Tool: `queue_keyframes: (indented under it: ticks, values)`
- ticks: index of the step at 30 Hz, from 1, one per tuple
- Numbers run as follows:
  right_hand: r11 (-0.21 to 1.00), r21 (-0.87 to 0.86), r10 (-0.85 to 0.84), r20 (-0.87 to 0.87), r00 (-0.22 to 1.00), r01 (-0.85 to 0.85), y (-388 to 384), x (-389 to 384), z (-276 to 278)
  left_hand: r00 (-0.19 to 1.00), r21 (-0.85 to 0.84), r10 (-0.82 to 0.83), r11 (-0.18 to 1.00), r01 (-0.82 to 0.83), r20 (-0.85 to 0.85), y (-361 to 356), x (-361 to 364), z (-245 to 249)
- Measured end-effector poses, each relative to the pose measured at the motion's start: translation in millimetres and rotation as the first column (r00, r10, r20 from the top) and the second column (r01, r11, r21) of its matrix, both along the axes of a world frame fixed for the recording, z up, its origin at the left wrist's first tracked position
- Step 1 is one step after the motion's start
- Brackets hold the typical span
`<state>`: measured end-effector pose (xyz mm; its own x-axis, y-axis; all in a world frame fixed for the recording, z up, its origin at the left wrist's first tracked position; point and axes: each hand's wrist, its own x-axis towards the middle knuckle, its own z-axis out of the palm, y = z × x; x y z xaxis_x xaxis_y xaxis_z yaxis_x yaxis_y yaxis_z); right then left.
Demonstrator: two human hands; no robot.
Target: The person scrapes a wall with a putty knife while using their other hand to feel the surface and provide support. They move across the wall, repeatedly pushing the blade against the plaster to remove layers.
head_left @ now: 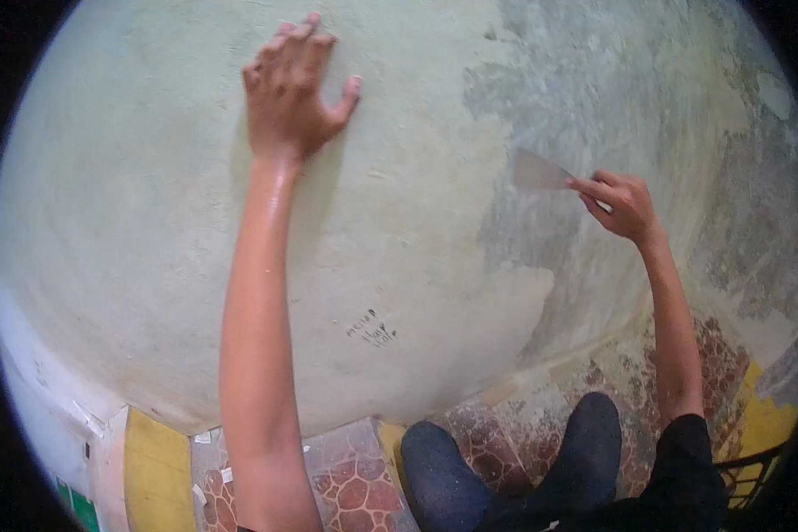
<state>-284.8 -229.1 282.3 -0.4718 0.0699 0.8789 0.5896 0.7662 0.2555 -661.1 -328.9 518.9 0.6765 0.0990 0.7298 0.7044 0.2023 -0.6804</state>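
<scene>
Pressing wall (pixel 133 222) w/ spread left hand (pixel 288 89), right hand (pixel 621 204) fingers pinching scraper (pixel 537 170), blade probably touching wall

We held a scraper (pixel 538 170) with a flat, grey, trapezoid blade, its wide edge laid against the wall (pixel 133 195) and pointing left. The wall was pale green, its paint intact on the left and stripped to mottled grey plaster around and right of the blade.

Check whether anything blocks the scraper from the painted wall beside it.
Nothing visible does. The right hand holds the scraper with its blade against the wall; the left hand lies flat on the wall higher up, far to the side.
</scene>
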Motion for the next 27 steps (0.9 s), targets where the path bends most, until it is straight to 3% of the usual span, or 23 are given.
queue_keyframes:
  ticks: [7, 10, 15, 20, 27]
  values:
    - [0.991, -0.081, 0.105, -0.032, 0.994, -0.108, -12, -27, 6, 0.995, -0.049, 0.075, 0.996, -0.071, 0.070, -5, 5, -2]
    - [0.996, -0.077, 0.052, -0.031, 0.998, -0.055, -13, -16, 8, 0.999, -0.014, 0.010, 1.000, -0.009, 0.051, -2, 4, -1]
    - [0.989, -0.127, 0.056, -0.112, 0.992, -0.071, -4, -12, -7, 0.995, -0.032, 0.045, 0.999, -0.042, 0.090, -3, 8, -1]
    - [0.995, -0.102, -0.012, 0.000, 1.000, 0.012, -13, -13, -6, 0.995, -0.071, 0.016, 0.997, -0.009, 0.103, -6, 13, 3]
    - [0.993, -0.119, 0.002, -0.013, 1.000, -0.004, -19, -15, -20, 0.992, -0.100, 0.016, 0.995, -0.003, 0.128, -12, 12, -2]
